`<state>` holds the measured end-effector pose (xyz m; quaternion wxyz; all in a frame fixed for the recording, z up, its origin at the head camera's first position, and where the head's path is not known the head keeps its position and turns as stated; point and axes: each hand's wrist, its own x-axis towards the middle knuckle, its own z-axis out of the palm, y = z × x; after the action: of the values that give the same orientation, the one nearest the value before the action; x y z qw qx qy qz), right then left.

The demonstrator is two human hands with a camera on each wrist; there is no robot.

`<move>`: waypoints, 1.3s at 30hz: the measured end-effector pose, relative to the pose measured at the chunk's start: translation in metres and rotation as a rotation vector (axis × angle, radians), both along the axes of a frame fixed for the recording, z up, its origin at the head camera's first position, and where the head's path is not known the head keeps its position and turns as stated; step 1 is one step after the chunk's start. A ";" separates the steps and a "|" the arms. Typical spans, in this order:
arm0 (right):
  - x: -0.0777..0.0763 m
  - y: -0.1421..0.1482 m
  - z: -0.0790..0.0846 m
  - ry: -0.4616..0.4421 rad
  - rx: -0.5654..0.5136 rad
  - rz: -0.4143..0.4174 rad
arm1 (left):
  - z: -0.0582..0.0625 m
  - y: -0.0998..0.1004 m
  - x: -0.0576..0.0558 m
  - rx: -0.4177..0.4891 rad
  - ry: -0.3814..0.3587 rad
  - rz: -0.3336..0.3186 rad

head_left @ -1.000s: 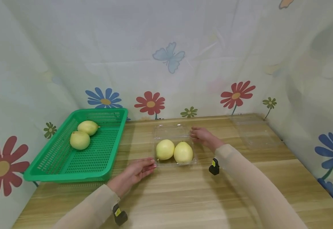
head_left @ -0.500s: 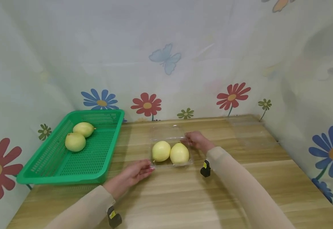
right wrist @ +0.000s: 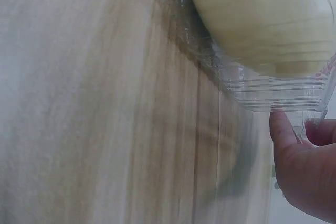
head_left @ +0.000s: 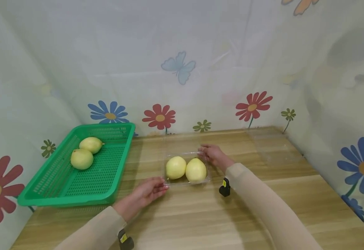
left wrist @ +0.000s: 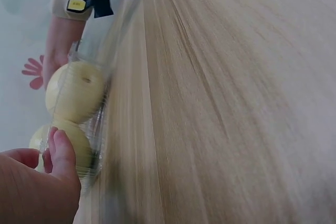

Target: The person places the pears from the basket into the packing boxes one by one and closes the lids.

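Two pale yellow pears (head_left: 176, 167) lie side by side in a clear plastic clamshell box (left wrist: 98, 124) on the table; its see-through lid (head_left: 182, 143) stands open at the far side. My left hand (head_left: 150, 191) pinches the box's near left corner, thumb and fingertips at the rim in the left wrist view. At the far right corner, my right hand (head_left: 214, 154) holds the box's edge. The right wrist view has that hand's thumb (right wrist: 321, 131) at the rim and a finger against the ribbed wall. Its other fingers are mostly hidden.
A green plastic basket (head_left: 75, 200) stands on the left with two more pears (head_left: 82, 159) in it. Another clear plastic piece (head_left: 274, 146) lies at the back right of the wooden table (head_left: 263, 208). A flower-printed curtain (head_left: 132, 52) hangs behind.
My right hand has moved left, from beside the box onto its far right corner. The left hand stays at the near left corner. The head view has shifted slightly.
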<state>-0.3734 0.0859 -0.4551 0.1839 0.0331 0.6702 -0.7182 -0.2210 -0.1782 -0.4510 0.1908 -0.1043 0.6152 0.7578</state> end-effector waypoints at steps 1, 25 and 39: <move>0.000 0.000 0.000 0.016 0.005 0.002 | 0.001 0.000 0.000 0.004 0.003 -0.001; -0.002 0.009 -0.010 0.248 -0.002 -0.016 | 0.003 0.005 0.000 0.006 0.002 0.001; 0.016 0.009 0.007 0.300 0.066 -0.010 | 0.006 0.003 -0.001 0.036 -0.014 0.003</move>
<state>-0.3570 0.0948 -0.4477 0.0771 -0.0651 0.7133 -0.6936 -0.2223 -0.1749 -0.4450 0.1959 -0.1071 0.6000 0.7682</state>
